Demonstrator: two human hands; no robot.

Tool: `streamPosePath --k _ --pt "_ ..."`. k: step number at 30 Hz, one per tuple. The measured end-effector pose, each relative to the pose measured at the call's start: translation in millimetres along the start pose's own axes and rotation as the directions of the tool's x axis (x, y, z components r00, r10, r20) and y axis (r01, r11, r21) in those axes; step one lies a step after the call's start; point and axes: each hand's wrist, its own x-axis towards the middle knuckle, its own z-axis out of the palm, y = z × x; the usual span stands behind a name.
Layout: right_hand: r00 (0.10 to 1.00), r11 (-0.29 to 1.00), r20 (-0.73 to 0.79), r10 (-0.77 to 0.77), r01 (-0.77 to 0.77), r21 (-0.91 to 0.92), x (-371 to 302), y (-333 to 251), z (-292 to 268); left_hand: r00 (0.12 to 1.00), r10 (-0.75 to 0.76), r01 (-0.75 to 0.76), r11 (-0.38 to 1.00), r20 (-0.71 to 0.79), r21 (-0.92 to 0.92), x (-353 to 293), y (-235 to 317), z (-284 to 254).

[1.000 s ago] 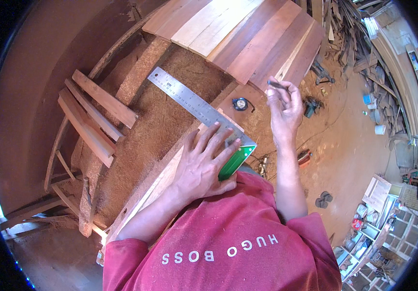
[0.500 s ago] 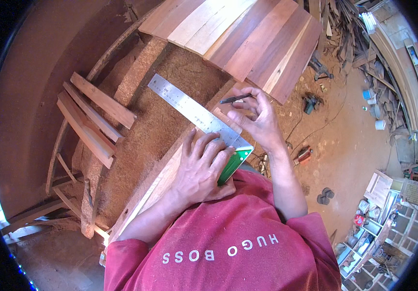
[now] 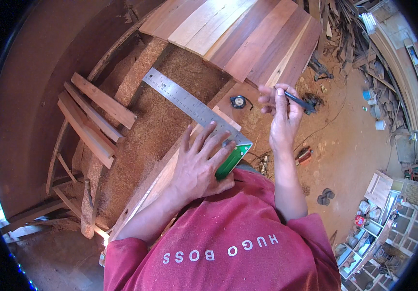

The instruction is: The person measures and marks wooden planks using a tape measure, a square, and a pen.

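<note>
My left hand (image 3: 197,165) lies over the corner of a try square (image 3: 184,102). Its fingers are spread on the steel blade, and the thumb side is against the green handle (image 3: 228,165). Under the square runs a light wooden board (image 3: 160,172). Off to the right, my right hand (image 3: 285,119) is raised, apart from the square, with a dark pen (image 3: 295,100) pinched between thumb and fingers. A round tape measure (image 3: 238,102) sits on wood beyond the square's corner.
Joined planks (image 3: 248,36) form a panel at the far side. Loose wooden strips (image 3: 92,126) lie at the left above sawdust (image 3: 143,138). On the floor at right are a red tool (image 3: 304,155), cables and scrap wood (image 3: 345,34). Shelving (image 3: 371,233) stands lower right.
My right hand has moved right, away from the square, turning the pen and uncovering the tape measure. The square's blade has shifted slightly up and left. My left-hand fingers have spread more.
</note>
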Motion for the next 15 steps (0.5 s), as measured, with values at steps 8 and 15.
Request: streamPosePath --k 8,15 --pt "0.982 0.996 0.178 -0.061 0.072 -0.055 -18.3 -14.9 9.0 0.999 -0.022 0.023 1.0 0.044 -0.004 -1.1 -0.5 2.4" --pt "0.914 0.984 0.402 -0.054 0.118 -0.136 -15.3 -8.3 13.2 0.999 -0.008 0.009 1.0 0.043 -0.016 0.7 -2.8 1.5"
